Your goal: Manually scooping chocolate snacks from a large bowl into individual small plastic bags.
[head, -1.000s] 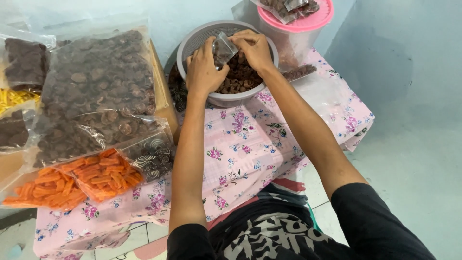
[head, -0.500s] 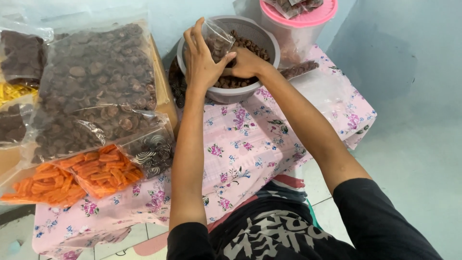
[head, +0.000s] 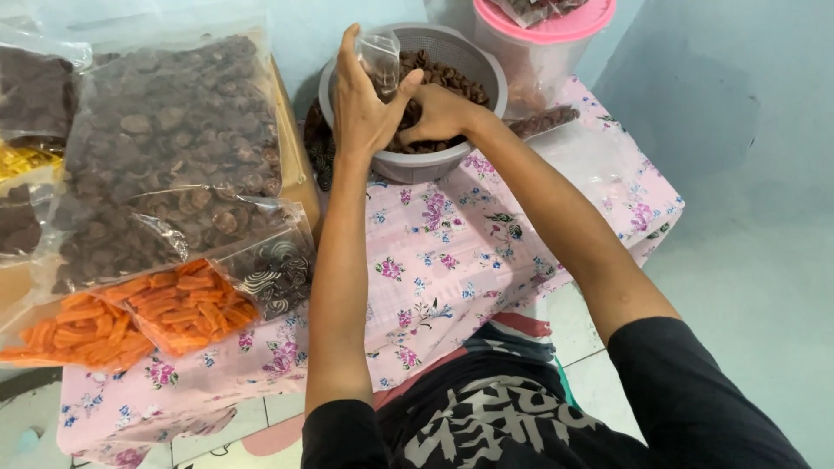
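Head view, looking down: large clear bags of dark brown snacks (head: 169,130) crowd the left of the worktop (head: 452,252), with bags of orange sticks (head: 130,317) and a bag of striped pieces (head: 274,274) lying at its near-left corner. A pink-lidded tub (head: 543,39) stands just behind the grey basket (head: 408,165), hemming it in at the far edge. The left hand (head: 365,108) grips a small clear bag (head: 380,56), held upright over the basket's left rim. The right hand (head: 439,113) is cupped around brown snacks inside the basket, just below the bag's mouth. Open floral cloth stretches between the basket and the person's black shirt (head: 486,426), and to the right edge. Compared with half a second ago, the bag stands straighter and both hands have drawn closer together.
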